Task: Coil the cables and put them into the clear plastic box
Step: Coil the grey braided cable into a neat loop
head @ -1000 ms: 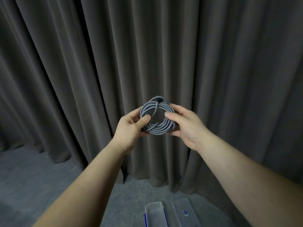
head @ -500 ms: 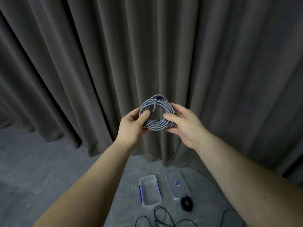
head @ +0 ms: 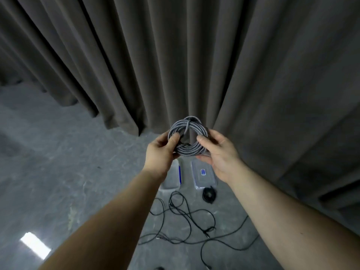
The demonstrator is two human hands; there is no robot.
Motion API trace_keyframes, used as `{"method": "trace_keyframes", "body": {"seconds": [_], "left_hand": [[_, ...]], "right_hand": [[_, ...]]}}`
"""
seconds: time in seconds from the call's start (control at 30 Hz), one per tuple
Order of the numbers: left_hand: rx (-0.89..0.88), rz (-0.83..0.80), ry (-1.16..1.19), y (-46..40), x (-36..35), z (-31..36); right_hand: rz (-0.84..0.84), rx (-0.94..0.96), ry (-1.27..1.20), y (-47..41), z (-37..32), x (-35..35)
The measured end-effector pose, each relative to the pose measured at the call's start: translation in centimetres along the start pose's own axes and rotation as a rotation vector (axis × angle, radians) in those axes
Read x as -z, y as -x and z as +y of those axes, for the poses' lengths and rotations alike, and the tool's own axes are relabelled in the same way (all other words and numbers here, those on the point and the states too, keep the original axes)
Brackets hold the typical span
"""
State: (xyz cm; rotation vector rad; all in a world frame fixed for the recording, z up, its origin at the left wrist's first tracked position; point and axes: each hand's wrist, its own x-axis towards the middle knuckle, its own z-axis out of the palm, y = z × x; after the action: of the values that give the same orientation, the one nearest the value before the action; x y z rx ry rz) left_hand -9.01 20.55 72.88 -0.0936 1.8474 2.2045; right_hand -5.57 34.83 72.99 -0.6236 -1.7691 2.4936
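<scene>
A grey braided cable, wound into a tight ring, is held up in front of me by both hands. My left hand pinches its left side and my right hand grips its right side. Below on the floor stands the clear plastic box with a blue clip, partly hidden by my left wrist. Its clear lid lies just to the right. A small black coiled cable rests near the lid. Loose black cables sprawl on the floor nearer to me.
A heavy grey-brown curtain hangs right behind the box and reaches the grey concrete floor. A bright light reflection shows on the floor at the lower left.
The view has tilted downward, bringing the box, lid and loose black cables fully into sight. Both hands keep the same hold on the grey coil and have lowered toward the box.
</scene>
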Motion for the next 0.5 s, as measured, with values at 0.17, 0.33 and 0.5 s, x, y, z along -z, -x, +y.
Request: {"method": "trace_keyframes", "body": {"seconds": [0.17,0.33,0.5], "left_hand": [[0.139,0.044,-0.023,-1.6,0.1,-10.4],[0.274,0.048,0.036,-3.6,1.4,-22.7],[0.342,0.011,-0.009,-5.9,3.5,-36.6]], "right_hand": [[-0.013,-0.115,0.051,-2.1,9.2,5.1],[0.117,-0.174,0.016,-4.8,20.9,9.6],[0.218,-0.216,-0.013,-8.0,33.7,14.5]]}}
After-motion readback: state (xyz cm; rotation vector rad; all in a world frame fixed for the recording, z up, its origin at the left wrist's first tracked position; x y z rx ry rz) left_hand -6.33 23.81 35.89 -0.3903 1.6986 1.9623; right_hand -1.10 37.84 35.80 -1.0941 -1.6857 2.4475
